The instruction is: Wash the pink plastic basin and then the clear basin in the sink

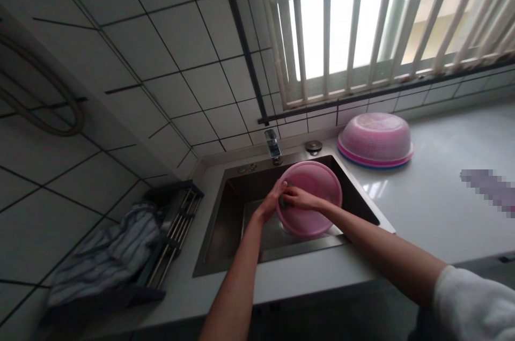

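Note:
A pink plastic basket (311,212) with a fine mesh pattern is tilted inside the steel sink (249,212). My left hand (271,200) is closed on the left part of its rim. Pressed against the basket's inner side near that rim, my right hand (300,198) has its fingers bent around a dark green scouring pad (282,201). Most of the pad is hidden by the fingers.
Behind the sink stands a chrome faucet (272,145), with a round metal drain strainer (314,146) beside it. Upturned pink baskets (376,137) are stacked on the right counter (434,207). At left, a striped cloth (120,244) lies on a metal rack (175,239).

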The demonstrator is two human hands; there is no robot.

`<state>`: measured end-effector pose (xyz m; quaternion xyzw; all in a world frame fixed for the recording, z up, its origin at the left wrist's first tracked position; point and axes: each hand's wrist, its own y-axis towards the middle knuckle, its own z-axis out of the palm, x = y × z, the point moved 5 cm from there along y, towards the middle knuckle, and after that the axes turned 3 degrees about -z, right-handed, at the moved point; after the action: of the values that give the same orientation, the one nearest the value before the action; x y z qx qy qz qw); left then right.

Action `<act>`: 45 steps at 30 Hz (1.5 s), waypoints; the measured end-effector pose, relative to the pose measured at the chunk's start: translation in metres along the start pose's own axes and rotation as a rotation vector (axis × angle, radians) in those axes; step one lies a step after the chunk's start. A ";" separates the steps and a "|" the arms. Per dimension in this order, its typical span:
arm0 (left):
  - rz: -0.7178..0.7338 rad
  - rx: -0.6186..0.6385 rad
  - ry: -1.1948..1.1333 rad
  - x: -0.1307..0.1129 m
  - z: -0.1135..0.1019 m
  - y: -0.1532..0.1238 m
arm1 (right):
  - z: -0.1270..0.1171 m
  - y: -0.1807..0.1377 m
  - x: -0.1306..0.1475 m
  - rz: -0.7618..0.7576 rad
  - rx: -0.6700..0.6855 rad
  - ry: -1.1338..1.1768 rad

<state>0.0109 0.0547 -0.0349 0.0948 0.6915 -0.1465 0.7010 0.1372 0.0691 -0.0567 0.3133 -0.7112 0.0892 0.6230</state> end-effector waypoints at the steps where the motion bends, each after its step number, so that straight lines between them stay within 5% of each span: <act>1: -0.016 -0.008 -0.005 0.001 -0.002 0.000 | 0.010 -0.002 -0.001 0.007 0.083 -0.003; 4: -0.035 -0.010 -0.008 0.004 -0.003 0.001 | 0.013 -0.002 -0.005 0.034 0.094 0.003; 10: 0.015 0.034 -0.003 0.000 0.004 0.002 | -0.040 0.004 -0.004 0.026 -0.393 0.035; 12: 0.024 0.032 0.009 -0.002 0.004 0.001 | -0.036 0.004 -0.002 0.019 -0.344 0.062; 18: -0.026 0.007 0.007 0.000 0.000 -0.002 | 0.015 -0.005 -0.003 0.111 0.143 0.073; 20: -0.026 0.019 -0.013 0.000 0.001 -0.002 | 0.007 -0.003 -0.003 0.096 0.057 0.069; 25: -0.001 0.050 -0.045 -0.003 0.007 0.000 | -0.042 0.002 0.000 0.057 -0.400 0.077; 27: 0.003 0.056 -0.027 -0.003 0.007 -0.001 | -0.042 0.002 0.002 0.057 -0.376 0.076; 32: 0.018 0.030 0.047 -0.003 0.002 -0.002 | 0.003 -0.005 0.001 0.098 0.047 0.057; 34: 0.002 0.031 0.055 -0.003 0.002 -0.002 | 0.012 -0.007 -0.002 0.113 0.109 0.037; 41: 0.016 0.048 0.018 -0.008 0.009 -0.001 | -0.046 0.001 -0.006 0.113 -0.451 0.046; 43: 0.007 0.046 0.003 -0.006 0.008 -0.001 | -0.048 0.001 -0.003 0.106 -0.451 0.064; 45: 0.013 0.028 0.011 -0.003 0.005 0.000 | -0.032 0.001 0.000 0.095 -0.277 0.087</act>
<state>0.0157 0.0533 -0.0314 0.1100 0.6926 -0.1513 0.6966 0.1631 0.0865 -0.0502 0.1861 -0.7031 0.0330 0.6856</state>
